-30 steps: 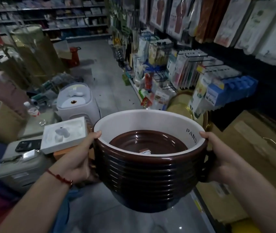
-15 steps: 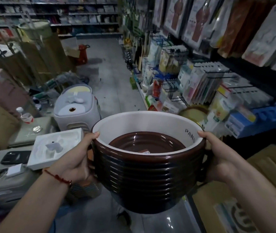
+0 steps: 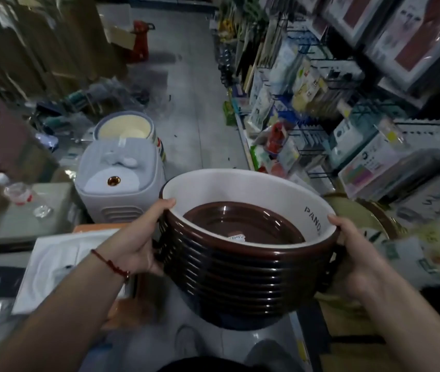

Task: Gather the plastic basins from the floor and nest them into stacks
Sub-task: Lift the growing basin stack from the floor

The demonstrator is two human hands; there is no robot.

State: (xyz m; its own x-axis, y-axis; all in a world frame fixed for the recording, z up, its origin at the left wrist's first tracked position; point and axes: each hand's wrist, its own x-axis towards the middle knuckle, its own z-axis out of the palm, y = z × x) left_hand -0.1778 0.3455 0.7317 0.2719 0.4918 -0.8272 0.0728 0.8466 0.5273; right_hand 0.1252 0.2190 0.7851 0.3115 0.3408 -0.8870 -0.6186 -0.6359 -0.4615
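Stack of brown basins [image 3: 243, 277], many nested, white-lined one on top, held off the floor [image 3: 186, 124] at chest level. Left hand [image 3: 135, 245] grasps the left side, thumb hooked over the rim; right hand [image 3: 358, 253] grasps the right side, fingers curled around it. Second nested stack, cream basins [image 3: 125, 128], sits on the floor behind a grey appliance [image 3: 122, 183]. Gathering looks mostly done; the carried stack is not yet set down. No loose basins are visible.

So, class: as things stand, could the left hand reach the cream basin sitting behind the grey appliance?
Probably not yet. The left hand grips the brown basin stack, as does the right hand, and the grey appliance stands between it and the cream basin.
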